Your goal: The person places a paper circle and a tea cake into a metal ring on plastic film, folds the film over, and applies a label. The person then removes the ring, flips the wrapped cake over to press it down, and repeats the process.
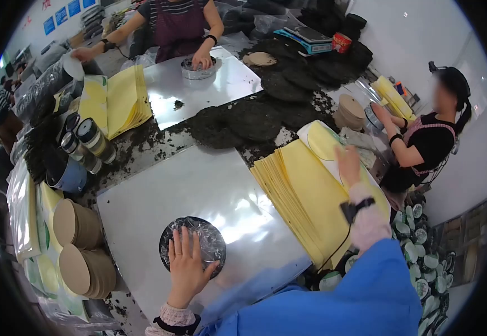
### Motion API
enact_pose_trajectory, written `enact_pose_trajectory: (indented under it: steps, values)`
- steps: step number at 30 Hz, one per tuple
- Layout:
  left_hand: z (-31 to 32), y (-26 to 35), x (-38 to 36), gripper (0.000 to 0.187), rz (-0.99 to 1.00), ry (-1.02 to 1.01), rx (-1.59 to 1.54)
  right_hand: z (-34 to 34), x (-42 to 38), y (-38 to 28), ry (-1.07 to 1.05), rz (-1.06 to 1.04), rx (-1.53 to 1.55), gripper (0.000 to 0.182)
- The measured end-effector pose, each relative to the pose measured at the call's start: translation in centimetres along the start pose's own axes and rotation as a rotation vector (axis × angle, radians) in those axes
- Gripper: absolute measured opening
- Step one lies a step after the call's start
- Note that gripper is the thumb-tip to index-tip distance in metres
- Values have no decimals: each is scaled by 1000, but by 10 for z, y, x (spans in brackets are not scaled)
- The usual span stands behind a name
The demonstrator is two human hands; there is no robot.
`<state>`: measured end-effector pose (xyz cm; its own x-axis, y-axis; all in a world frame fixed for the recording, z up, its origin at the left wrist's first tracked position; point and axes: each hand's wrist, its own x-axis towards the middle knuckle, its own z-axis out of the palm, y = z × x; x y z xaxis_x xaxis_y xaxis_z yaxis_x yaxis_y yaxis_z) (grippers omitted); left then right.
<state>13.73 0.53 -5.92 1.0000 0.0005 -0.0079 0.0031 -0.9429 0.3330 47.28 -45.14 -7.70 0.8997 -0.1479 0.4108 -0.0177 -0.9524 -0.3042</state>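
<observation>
Left hand [186, 267]: is being pressed flat, fingers spread and grip apart, on the wrapped disc; nothing is being clamped.
Wrapped disc [194, 242]: a round dark cake under clear film is being held down on the metal sheet, near the sheet's front edge.
Metal sheet [198, 190]: a shiny plate is being used as the surface on the worktop [143, 147], which is strewn with dark crumbs.
Cardboard rounds [81, 246]: two leaning stacks are being kept just left of the sheet.
Right hand [349, 163]: is being laid, fingers extended and grip apart, on the yellow paper stack; a strap with a cable is being worn at the wrist.
Yellow paper stack [302, 190]: fanned sheets are being kept just right of the metal sheet.
Loose cakes [254, 117]: dark discs are being piled beyond the sheet.
Far co-worker [179, 22]: one hand is being rested on a round tin [197, 68] on a second plate.
Right co-worker [428, 140]: is being seated beside more paper.
</observation>
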Motion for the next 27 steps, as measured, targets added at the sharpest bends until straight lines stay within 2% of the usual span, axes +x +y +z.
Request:
enact_pose_trajectory:
  steps: [1,2,4,5,6,7,9,11,13,16,18,19,21,23,24,25,27]
  values:
    - [1,0,-1,90,12,-8,-2,46,41,112,-143,106,-351,69]
    - [3,-1,-2,89,14,17,13,24,31,104,-143,114,-356,69]
    - [0,2,0,87,-6,30,44,-38,12,24,-524,160,-299,74]
    - [0,4,0,87,-9,26,41,-36,-22,-3,-577,-148,-337,63]
    - [-1,4,0,88,-11,34,38,-57,-75,-44,-657,-481,-243,50]
    - [-2,4,0,88,-3,40,37,-30,-134,-36,-834,-475,40,38]
    - [1,3,-2,88,24,27,41,-85,-190,-92,-636,-372,6,18]
    - [4,1,-3,90,5,33,26,-74,-189,-13,-226,14,391,24]
    - [3,1,-4,88,26,32,31,-93,-189,65,306,-146,-120,26]
    - [6,2,-1,88,11,42,24,-101,-195,155,312,-251,-79,21]
    - [6,2,-3,87,28,86,48,-107,-180,176,162,225,241,15]
    - [5,2,-5,87,31,78,52,-126,-166,167,87,236,291,13]
    - [5,2,-4,88,18,75,34,-124,-138,207,0,238,467,16]
    - [3,4,-2,88,12,86,33,-156,-108,176,-3,261,466,17]
    - [2,5,-5,88,23,90,32,-151,-109,176,-46,107,493,29]
    - [2,4,-8,88,14,88,35,-142,-120,175,-54,105,498,29]
    - [1,4,-4,87,13,71,13,-121,-153,172,-47,-481,-94,40]
